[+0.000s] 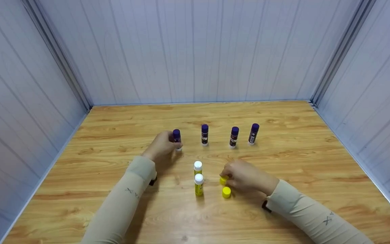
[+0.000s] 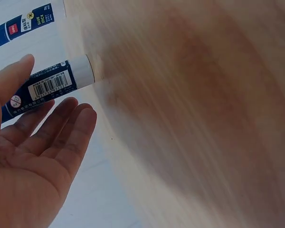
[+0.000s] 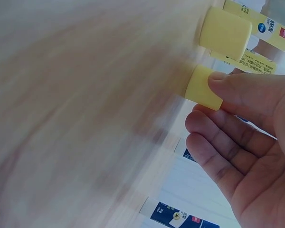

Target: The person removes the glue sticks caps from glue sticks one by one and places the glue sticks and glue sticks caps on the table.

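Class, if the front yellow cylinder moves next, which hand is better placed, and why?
Probably the right hand: it pinches the back yellow cylinder, just beside the front one. The left hand grips a dark-capped glue stick, farther away.

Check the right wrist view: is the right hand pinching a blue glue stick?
No, the right hand pinches a small yellow cylinder instead.

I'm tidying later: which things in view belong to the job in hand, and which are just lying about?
Probably the job:
blue glue stick in the left fingers
yellow cap in the right fingers

Untouched, perhaps idle:
second yellow cap
two white-topped yellow glue sticks
three other blue glue sticks
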A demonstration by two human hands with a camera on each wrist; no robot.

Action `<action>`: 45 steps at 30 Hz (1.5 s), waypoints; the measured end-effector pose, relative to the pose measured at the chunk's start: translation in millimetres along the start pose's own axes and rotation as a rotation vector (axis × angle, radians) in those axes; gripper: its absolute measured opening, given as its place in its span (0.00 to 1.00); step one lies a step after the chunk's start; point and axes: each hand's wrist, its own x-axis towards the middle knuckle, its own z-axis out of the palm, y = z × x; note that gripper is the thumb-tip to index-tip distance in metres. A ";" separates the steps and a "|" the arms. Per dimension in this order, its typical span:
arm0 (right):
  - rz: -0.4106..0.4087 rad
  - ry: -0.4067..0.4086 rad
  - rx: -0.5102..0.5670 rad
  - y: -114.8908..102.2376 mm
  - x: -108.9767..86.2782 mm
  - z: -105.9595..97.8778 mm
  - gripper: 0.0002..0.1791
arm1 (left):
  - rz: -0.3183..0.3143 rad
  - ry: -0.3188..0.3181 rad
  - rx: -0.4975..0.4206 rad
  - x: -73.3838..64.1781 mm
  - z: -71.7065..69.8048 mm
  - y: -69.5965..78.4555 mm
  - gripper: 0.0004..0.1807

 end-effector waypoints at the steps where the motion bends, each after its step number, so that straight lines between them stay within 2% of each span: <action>1: 0.004 -0.003 0.000 0.0 0.2 0.3 0.06 | 0.002 0.003 0.008 -0.1 0.4 -0.1 0.18; 7: 0.014 -0.012 0.008 -0.1 0.9 0.3 0.06 | 0.012 0.019 0.018 0.3 2.3 -1.3 0.18; 15: 0.011 -0.003 0.000 -1.2 -0.6 -0.8 0.07 | 0.018 0.009 -0.077 -1.0 -0.3 0.5 0.13; 18: -0.001 0.000 -0.005 -1.2 0.1 -0.9 0.04 | 0.053 0.033 -0.068 -2.7 -3.1 3.4 0.17; 21: -0.004 -0.001 0.002 -1.5 0.7 -0.9 0.05 | 0.113 0.070 -0.024 -4.8 -5.9 6.6 0.22; 24: 0.007 -0.004 0.012 -2.0 0.9 -0.7 0.06 | 0.162 0.102 -0.025 -6.7 -8.5 9.2 0.24; 32: 0.013 -0.005 0.021 -2.0 1.3 -0.6 0.09 | 0.248 0.156 -0.074 -11.6 -13.5 12.8 0.17; 35: 0.006 -0.003 0.023 -1.4 1.5 -0.8 0.10 | 0.273 0.145 -0.109 -11.8 -13.2 13.3 0.16; 40: -0.001 -0.003 0.010 -0.5 1.1 -0.6 0.06 | 0.284 0.091 -0.162 -12.2 -10.6 15.4 0.15; 45: 0.009 0.003 -0.003 -0.9 -1.3 -0.1 0.06 | 0.294 0.045 -0.117 -14.5 -4.7 17.6 0.14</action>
